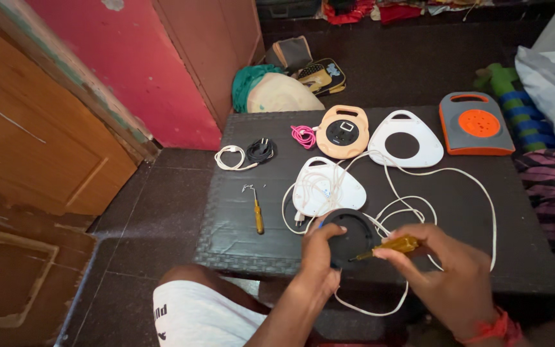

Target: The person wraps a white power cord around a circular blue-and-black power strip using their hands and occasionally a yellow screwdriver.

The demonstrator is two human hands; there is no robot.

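Head view:
L hand: fingers clamped on black round disc, held at near edge of worktop.
R hand: fingers clamped on amber-handled screwdriver, tip touching disc.
White cable: loose loops across worktop, under both hands.
White shell: just behind disc.
2nd screwdriver: lies left, apart.
Back row: peach reel, white cover, orange-grey reel.
Pink cord, black plug: back left.

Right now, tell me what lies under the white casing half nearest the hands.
The white casing half rests on the dark table with loops of white cable running over and beside it. Whatever sits beneath its shell is covered; its near edge is hidden by the black round part.
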